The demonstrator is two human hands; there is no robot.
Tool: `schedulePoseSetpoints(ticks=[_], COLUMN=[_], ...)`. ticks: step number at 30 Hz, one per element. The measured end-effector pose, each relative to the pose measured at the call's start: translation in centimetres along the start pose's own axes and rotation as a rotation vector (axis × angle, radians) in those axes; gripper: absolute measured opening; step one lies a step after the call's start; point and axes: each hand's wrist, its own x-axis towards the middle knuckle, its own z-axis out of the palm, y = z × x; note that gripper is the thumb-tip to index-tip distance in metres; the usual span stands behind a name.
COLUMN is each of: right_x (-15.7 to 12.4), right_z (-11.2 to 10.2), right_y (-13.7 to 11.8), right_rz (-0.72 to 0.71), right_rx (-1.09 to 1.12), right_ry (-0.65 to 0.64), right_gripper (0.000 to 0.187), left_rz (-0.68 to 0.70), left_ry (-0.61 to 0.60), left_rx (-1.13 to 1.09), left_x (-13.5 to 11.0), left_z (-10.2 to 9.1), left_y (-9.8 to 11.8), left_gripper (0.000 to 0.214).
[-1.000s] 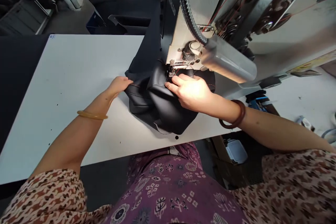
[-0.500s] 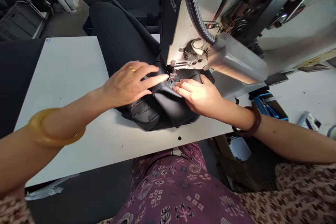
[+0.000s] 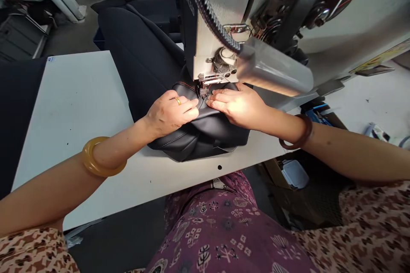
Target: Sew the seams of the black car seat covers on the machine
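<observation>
white counter [image 3: 80, 102] lies below; left hand [image 3: 174, 113] grips black cloth [image 3: 211, 127], right hand [image 3: 241, 104] lies flat on it; guiding evenly seems best, fingertips clear of foot [image 3: 203, 91] between hands.

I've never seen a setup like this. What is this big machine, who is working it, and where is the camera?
There is no robot here: a person works with two bare hands. The camera sits on that person's head, looking forward and down. The big machine is a sewing machine. Smooth black material lies bunched under it on a white table. The left hand and right hand touch the material on either side of the metal presser foot. Whether the fingers pinch or only press is hard to tell.
</observation>
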Motion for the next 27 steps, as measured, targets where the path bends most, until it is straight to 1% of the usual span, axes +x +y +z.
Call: schedulePoseSetpoints(ticks=[4, 6, 9, 11, 13, 17, 22, 25, 27], right_x=[0.1, 0.0, 0.0, 0.1, 0.2, -0.3, -1.4, -1.4, -1.3], right_z=[0.2, 0.4, 0.5, 0.4, 0.3, 0.4, 1.2, 1.4, 1.4], right_y=[0.8, 1.1, 1.3, 1.5, 1.4, 0.1, -1.8, -1.7, -1.4], right_rz=[-0.035, -0.042, -0.069, -0.076, -0.07, -0.05, 0.028, 0.05, 0.056], right_rx=[0.005, 0.002, 0.023, 0.03, 0.019, -0.021, -0.004, 0.01, 0.016], right_ry=[0.006, 0.016, 0.054, 0.056, 0.04, 0.054, 0.126, 0.111, 0.082], right_gripper=[0.043, 0.043, 0.043, 0.044, 0.045, 0.04, 0.037, 0.042, 0.045], left_rz=[-0.063, -0.104, -0.172, -0.195, -0.191, -0.138, -0.037, -0.1, -0.142], left_ry=[-0.061, -0.069, -0.048, -0.023, -0.031, -0.122, -0.179, -0.205, -0.192], left_rx=[0.027, 0.005, -0.071, -0.122, -0.101, 0.024, -0.036, -0.076, -0.059], left_x=[0.3, 0.3, 0.3, 0.4, 0.7, 1.1, 0.5, 0.2, 0.1], left_z=[0.1, 0.0, -0.1, -0.2, -0.3, -0.6, -1.2, -1.3, -1.2], left_y=[0.8, 1.0, 1.4, 1.6, 1.7, 1.2, -0.1, 0.3, 1.1], left_gripper=[0.036, 0.038, 0.037, 0.035, 0.035, 0.037, 0.028, 0.036, 0.04])
